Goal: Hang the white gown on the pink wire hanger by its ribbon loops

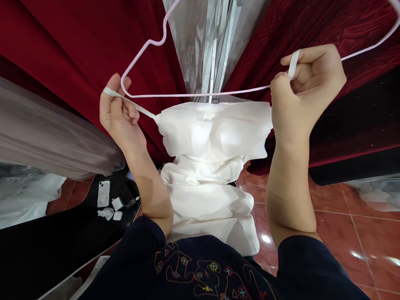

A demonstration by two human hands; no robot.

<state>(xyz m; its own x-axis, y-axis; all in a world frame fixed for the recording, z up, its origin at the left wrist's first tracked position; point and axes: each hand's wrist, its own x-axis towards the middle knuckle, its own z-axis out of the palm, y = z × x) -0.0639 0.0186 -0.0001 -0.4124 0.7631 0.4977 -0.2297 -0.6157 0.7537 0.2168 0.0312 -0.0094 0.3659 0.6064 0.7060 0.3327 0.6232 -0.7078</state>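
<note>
A white garment (pixel 208 169) hangs in front of me, folded in puffy layers down to my lap. A thin pale pink wire hanger (pixel 190 94) runs across above it. My left hand (pixel 118 112) is closed on the garment's left white strap (pixel 134 103), right by the hanger's left notch. My right hand (pixel 303 91) is closed on the right strap (pixel 293 64) and pinches it against the hanger's right arm. Both straps are pulled taut and upward.
Dark red velvet curtains (pixel 67 35) hang behind, with clear plastic-covered garments (pixel 211 36) between them. A grey tulle dress (pixel 33 133) lies at the left. A phone (pixel 103 192) and small white chargers lie on a black surface. Red floor tiles (pixel 351 233) at right.
</note>
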